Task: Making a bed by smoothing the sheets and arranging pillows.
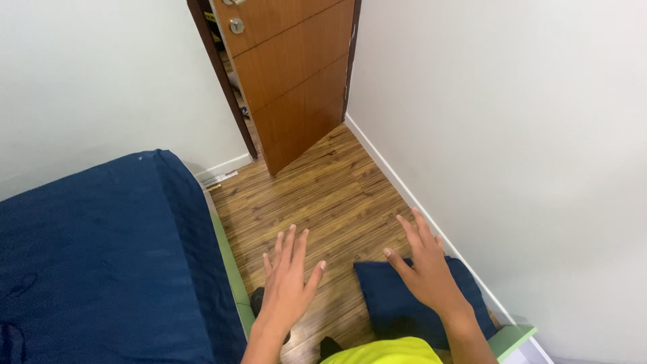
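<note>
Both hands were extended palm down over the wooden floor (pixel 323 195), fingers spread wide, gripping nothing. The left hand (pixel 288 283) hovered above bare boards, just right of the bed's green frame (pixel 232 276). The right hand (pixel 424 266) was held over a dark blue pillow (pixel 387 296) lying on the near floor beside the right wall (pixel 512 135); contact could not be determined. A blue-covered bed (pixel 101 256) stood left; a wooden door (pixel 290 74) stood ajar at the far end.
</note>
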